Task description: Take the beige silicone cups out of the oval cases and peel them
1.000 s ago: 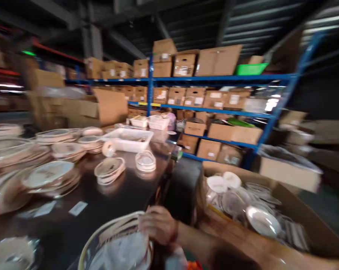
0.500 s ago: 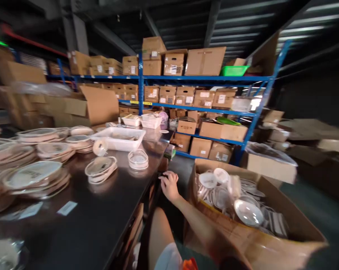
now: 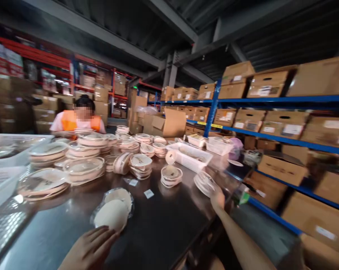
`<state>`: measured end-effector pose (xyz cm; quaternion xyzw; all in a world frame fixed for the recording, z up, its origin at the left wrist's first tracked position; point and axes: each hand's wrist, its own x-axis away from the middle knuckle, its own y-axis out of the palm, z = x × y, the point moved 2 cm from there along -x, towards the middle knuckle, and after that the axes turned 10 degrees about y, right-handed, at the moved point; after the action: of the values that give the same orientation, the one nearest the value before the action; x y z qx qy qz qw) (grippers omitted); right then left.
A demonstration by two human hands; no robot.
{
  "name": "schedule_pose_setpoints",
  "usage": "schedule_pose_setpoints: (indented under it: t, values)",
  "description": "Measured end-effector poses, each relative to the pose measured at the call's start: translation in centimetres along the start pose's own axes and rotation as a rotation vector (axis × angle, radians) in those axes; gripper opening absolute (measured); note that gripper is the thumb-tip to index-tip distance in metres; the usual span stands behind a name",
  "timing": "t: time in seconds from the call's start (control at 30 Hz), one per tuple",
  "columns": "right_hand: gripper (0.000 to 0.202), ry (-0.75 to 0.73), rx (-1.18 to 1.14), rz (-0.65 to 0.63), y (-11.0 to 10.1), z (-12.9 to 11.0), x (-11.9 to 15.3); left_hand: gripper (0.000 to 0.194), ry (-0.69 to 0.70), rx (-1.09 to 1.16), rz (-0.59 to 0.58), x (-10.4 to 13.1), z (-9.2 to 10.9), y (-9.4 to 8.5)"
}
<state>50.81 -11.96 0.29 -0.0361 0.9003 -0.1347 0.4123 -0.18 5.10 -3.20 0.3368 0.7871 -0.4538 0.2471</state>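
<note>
My left hand (image 3: 90, 247) is at the lower left, palm down with fingers stretched out, its fingertips at the near edge of a plain pale oval piece (image 3: 113, 215). That piece overlaps a clear plastic bag (image 3: 131, 210) with another pale round piece inside. Further right, my right hand (image 3: 217, 198) grips the near side of a small stack of oval clear-topped containers (image 3: 204, 183), which looks tilted near the table's right edge. A short stack of similar containers (image 3: 171, 177) stands to its left on the dark table (image 3: 163, 225).
Many container stacks (image 3: 85, 168) fill the table's left and far parts. White baskets stand at the left (image 3: 3, 180) and far middle (image 3: 188, 155). Small white labels (image 3: 148, 193) lie mid-table. Across sits a person in an orange vest (image 3: 68, 120). Blue shelving (image 3: 211, 112) with cartons is at the right.
The view has swung left, bringing the person and left baskets in. My left hand has appeared at the pale oval piece. My right hand has moved from beside the table onto the small container stack.
</note>
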Motion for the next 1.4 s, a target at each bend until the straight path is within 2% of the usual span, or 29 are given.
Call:
schedule_pose_setpoints:
  t: [0.03, 0.1, 0.17, 0.2, 0.27, 0.3, 0.37, 0.4, 0.47, 0.5, 0.57, 0.63, 0.7, 0.77, 0.83, 0.9, 0.93, 0.97, 1.0, 1.03, 1.1, 1.2, 1.3, 1.4]
  values:
    - [0.042, 0.01, -0.033, 0.046, 0.5, -0.2, 0.2, 0.038, 0.058, -0.022, 0.018, -0.8, 0.2, -0.6]
    - [0.056, 0.009, -0.106, 0.078, 2.4, -1.6, 1.3, 0.034, 0.044, -0.064, 0.028, -2.3, 0.4, -1.6]
    - [0.057, -0.027, -0.186, 0.02, 4.7, -4.4, 3.2, 0.039, 0.03, -0.093, 0.015, -3.5, 0.9, -2.1]
    - [0.052, -0.069, -0.231, -0.048, 5.8, -6.5, 4.6, 0.046, -0.007, -0.111, 0.05, -3.8, 1.1, -2.3]
    - [0.039, -0.214, -0.327, -0.239, 7.2, -11.6, 7.7, 0.068, -0.129, -0.155, 0.16, -4.0, 1.2, -2.7]
    - [0.031, -0.405, -0.422, -0.443, 7.6, -14.6, 9.4, 0.076, -0.189, -0.166, 0.211, -3.8, 1.0, -3.0]
    - [0.03, -0.741, -0.569, -0.829, 8.0, -20.2, 12.6, 0.078, -0.247, -0.147, 0.219, -3.2, 0.0, -3.7]
    - [0.034, -0.785, -0.631, -0.923, 8.2, -22.3, 13.5, 0.073, -0.26, -0.13, 0.189, -2.9, -0.8, -4.1]
    - [0.046, -0.595, -0.71, -0.955, 9.7, -25.2, 14.1, 0.062, -0.365, -0.113, 0.132, -1.8, -3.0, -5.1]
    - [0.05, -0.43, -0.728, -0.943, 11.0, -25.8, 14.0, 0.06, -0.493, -0.118, 0.12, -1.1, -4.4, -5.7]
    - [0.05, -0.072, -0.715, -0.88, 14.3, -25.7, 13.5, 0.066, -0.835, -0.104, 0.103, 0.9, -7.2, -6.7]
    - [0.047, 0.078, -0.662, -0.83, 17.5, -24.8, 13.2, 0.069, -1.109, -0.007, 0.008, 3.4, -9.4, -7.1]
    - [0.046, 0.122, -0.613, -0.815, 19.8, -23.7, 13.4, 0.069, -1.267, 0.108, -0.113, 5.6, -10.6, -7.1]
    - [0.046, 0.145, -0.582, -0.836, 21.0, -22.7, 14.1, 0.066, -1.263, 0.102, -0.211, 6.7, -10.7, -6.9]
    - [0.047, 0.153, -0.568, -0.899, 21.4, -22.0, 14.9, 0.066, -1.149, -0.092, -0.267, 6.0, -9.9, -6.6]
    - [0.048, 0.149, -0.566, -0.991, 21.3, -21.7, 15.8, 0.069, -0.948, -0.302, -0.306, 3.9, -8.0, -5.7]
    - [0.049, 0.145, -0.568, -1.042, 21.3, -21.6, 16.3, 0.067, -0.805, -0.306, -0.328, 2.7, -6.8, -4.8]
    - [0.051, 0.142, -0.572, -1.092, 21.2, -21.6, 16.7, 0.07, -0.657, -0.215, -0.383, 1.7, -5.5, -3.5]
    - [0.052, 0.141, -0.575, -1.138, 21.2, -21.7, 17.1, 0.078, -0.569, -0.103, -0.416, 1.0, -4.1, -2.1]
    - [0.051, 0.139, -0.578, -1.182, 21.2, -21.8, 17.5, 0.087, -0.582, -0.031, -0.409, 0.8, -3.0, -0.8]
    - [0.045, 0.132, -0.582, -1.265, 21.2, -22.0, 18.2, 0.108, -0.733, 0.056, -0.32, 1.6, -1.3, 1.7]
    - [0.038, 0.129, -0.599, -1.369, 21.0, -22.4, 18.9, 0.126, -0.924, 0.154, -0.207, 4.0, -0.2, 4.4]
    - [0.055, 0.151, -0.646, -1.439, 20.3, -22.6, 19.0, 0.125, -0.943, 0.32, -0.159, 5.4, -0.1, 5.7]
    - [0.07, 0.192, -0.698, -1.492, 19.1, -22.9, 19.2, 0.12, -0.935, 0.435, 0.016, 5.4, -0.1, 6.3]
